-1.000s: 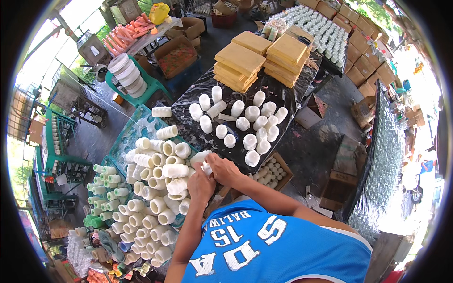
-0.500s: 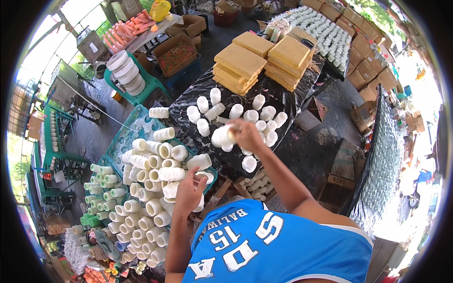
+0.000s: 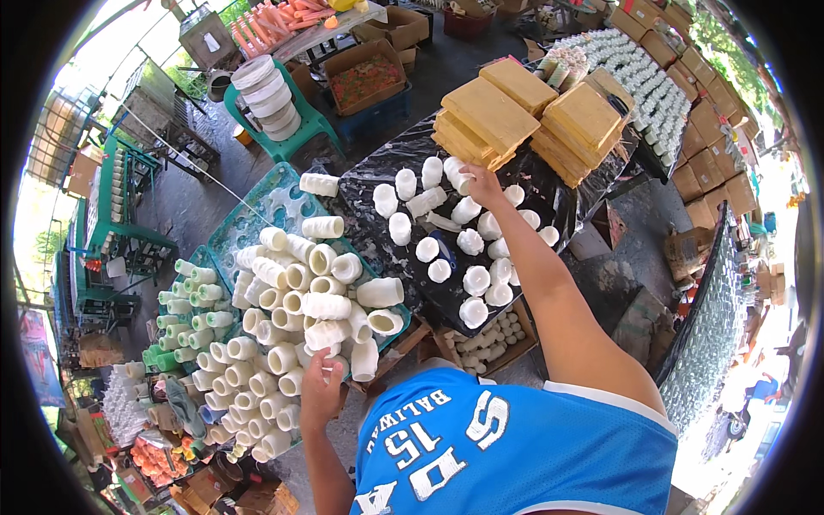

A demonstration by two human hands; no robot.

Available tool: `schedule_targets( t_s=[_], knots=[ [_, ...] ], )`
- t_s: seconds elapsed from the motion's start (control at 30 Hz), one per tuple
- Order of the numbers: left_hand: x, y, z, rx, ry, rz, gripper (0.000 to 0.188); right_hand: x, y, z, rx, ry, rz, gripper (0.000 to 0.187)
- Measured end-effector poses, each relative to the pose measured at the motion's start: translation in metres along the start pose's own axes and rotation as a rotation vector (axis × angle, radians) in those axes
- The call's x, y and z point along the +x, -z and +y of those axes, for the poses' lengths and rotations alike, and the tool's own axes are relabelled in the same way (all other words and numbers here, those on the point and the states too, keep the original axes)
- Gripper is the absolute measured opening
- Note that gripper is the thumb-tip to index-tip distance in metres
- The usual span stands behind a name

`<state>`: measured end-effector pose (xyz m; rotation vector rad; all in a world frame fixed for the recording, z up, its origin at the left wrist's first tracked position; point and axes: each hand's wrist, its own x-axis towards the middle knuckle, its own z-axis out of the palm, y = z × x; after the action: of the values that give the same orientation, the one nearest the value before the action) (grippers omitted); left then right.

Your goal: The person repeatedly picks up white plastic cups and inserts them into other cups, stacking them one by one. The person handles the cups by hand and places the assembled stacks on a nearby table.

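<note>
On a black plastic-covered table [image 3: 408, 283], my right hand [image 3: 483, 186] grips the end of a white ribbed cylinder [image 3: 455, 174], close to the yellow slabs. White candle-like wax pieces [image 3: 470, 241] stand and lie around it, a few tipped over. Over a teal tray [image 3: 283, 193], a heap of off-white hollow cylinders [image 3: 322, 258] is piled up, many with their round openings showing. My left hand [image 3: 321, 388] is at the near side of this heap, its bent fingers closed on the end of a white ribbed hollow cylinder [image 3: 326, 336].
Stacks of yellow slabs [image 3: 489, 120] sit at the table's far end. Greenish hollow cylinders [image 3: 193, 300] are grouped left of the heap. A box of white pieces [image 3: 498, 343] stands below the table edge. A green chair [image 3: 305, 129] carries stacked round white blocks.
My right hand has moved away toward the slabs with a white cylinder. My left hand has shifted down and left, its fingers closing on a cylinder. The head view has turned a little.
</note>
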<state>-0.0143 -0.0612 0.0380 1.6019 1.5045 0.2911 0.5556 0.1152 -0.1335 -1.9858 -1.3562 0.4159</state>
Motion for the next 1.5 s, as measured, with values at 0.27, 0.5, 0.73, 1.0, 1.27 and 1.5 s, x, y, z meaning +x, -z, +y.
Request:
schedule_targets(
  t_s=[0.27,0.5,0.73,1.0,1.27,1.5],
  knots=[
    [0.023,-0.009,0.041,-0.038,-0.074,-0.06,0.044,-0.094,0.01,-0.128,-0.11,-0.011,-0.061,0.015],
    [0.045,-0.003,0.073,-0.013,-0.158,-0.168,0.044,-0.17,-0.016,-0.135,0.163,-0.068,0.144,0.022],
    [0.066,-0.038,0.089,-0.751,-0.183,-0.112,0.059,-0.23,-0.01,-0.256,0.673,0.075,-0.166,0.049],
    [0.111,-0.072,0.056,-1.516,0.116,-0.576,0.092,-0.27,-0.013,-0.328,0.564,0.567,-0.199,0.072],
    [0.082,-0.035,0.098,-1.236,0.034,0.018,0.067,-0.269,-0.064,-0.286,0.574,0.016,-0.305,0.075],
    [0.084,-0.03,0.053,-1.885,0.237,-0.573,0.08,-0.251,-0.039,-0.339,0.442,0.536,-0.379,0.076]
  ],
)
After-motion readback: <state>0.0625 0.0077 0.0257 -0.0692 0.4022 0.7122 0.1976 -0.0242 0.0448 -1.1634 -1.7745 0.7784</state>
